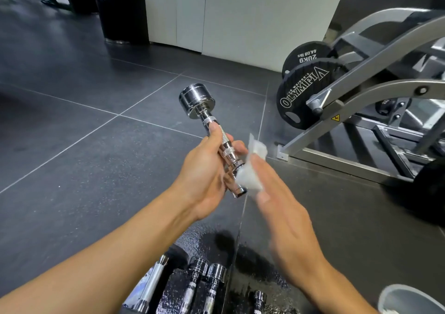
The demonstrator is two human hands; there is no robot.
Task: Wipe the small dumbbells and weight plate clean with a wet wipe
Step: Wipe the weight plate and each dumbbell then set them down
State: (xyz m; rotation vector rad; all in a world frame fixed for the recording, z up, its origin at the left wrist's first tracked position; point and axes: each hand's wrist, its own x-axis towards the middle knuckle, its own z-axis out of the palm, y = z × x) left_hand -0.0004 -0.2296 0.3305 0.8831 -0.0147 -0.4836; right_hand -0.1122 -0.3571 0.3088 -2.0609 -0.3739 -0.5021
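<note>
The left hand (207, 176) is clamped on a chrome dumbbell (225, 142). Its fingers curl round the knurled handle from below and the thumb lies along the top. The dumbbell is held in the air above the floor (84, 157), near the middle of the view. It is tilted, with its far head up and away from the person and its near head low and close.

The right hand (289, 222) is just beside the left, and the two nearly meet at the near head. Its fingers are stretched towards that head with a white wipe (250, 179) under them. The wipe lies against the near head and covers much of it, and one corner sticks up past the fingertips. This hand is blurred, so I cannot tell whether it pinches the wipe or only presses it flat.

More dumbbells (212, 280) lie side by side on a wet, speckled patch of the floor, at the bottom edge below the hands. The floor is dark tile with pale joints.

To the right stands a grey machine (385, 73), well apart from the hands. It carries black plates (301, 94), the front one lettered in white. Behind are a white wall (240, 12) and a black bin (120, 8).
</note>
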